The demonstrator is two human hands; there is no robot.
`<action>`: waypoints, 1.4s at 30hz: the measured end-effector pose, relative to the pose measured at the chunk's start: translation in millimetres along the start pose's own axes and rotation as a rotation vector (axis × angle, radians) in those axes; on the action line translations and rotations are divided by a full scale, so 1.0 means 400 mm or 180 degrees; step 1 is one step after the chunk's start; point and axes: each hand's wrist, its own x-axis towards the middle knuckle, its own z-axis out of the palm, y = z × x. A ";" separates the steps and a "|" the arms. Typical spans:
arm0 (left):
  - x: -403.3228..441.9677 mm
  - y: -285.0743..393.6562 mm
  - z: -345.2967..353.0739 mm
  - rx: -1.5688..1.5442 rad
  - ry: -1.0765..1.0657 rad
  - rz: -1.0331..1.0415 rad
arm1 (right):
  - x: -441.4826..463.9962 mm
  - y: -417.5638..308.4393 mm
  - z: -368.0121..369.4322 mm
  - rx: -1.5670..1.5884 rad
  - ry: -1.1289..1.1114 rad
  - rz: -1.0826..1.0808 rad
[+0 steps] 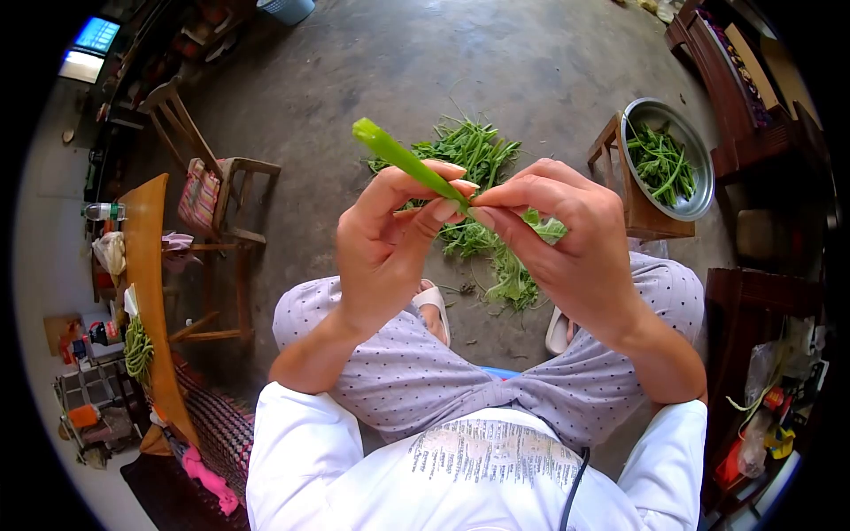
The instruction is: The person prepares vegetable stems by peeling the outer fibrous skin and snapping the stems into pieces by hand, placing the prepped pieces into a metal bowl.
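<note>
A thick green stalk point(398, 157) slants down to the right between my hands, its cut end pointing up and left. My left hand point(390, 234) pinches it near its lower part with thumb and fingers. The fingertips of my right hand point(567, 234) are pinched together at the stalk's lower right end, close to my left fingertips. Behind and below my hands, a pile of green stems point(478, 152) lies on the floor, with leafy scraps point(513, 279) nearer my feet.
At the right, a metal basin point(702, 190) of green stems rests on a wooden stool point(642, 217). A wooden chair point(239, 168) and a long wooden table point(146, 265) stand at the left. Dark wooden furniture point(753, 292) lines the right side. A blue basket point(288, 9) is at the top.
</note>
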 end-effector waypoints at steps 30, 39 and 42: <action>0.003 -0.020 0.011 0.0400 0.0194 0.0392 | 0.011 0.004 0.030 0.0149 0.0174 0.0147; 0.021 -0.004 -0.022 -0.0441 0.0605 -0.0048 | 0.023 0.041 -0.039 0.0126 0.0113 0.0915; 0.020 0.004 -0.031 -0.0651 0.0638 -0.0146 | 0.033 0.099 -0.091 -0.0612 0.0317 0.0853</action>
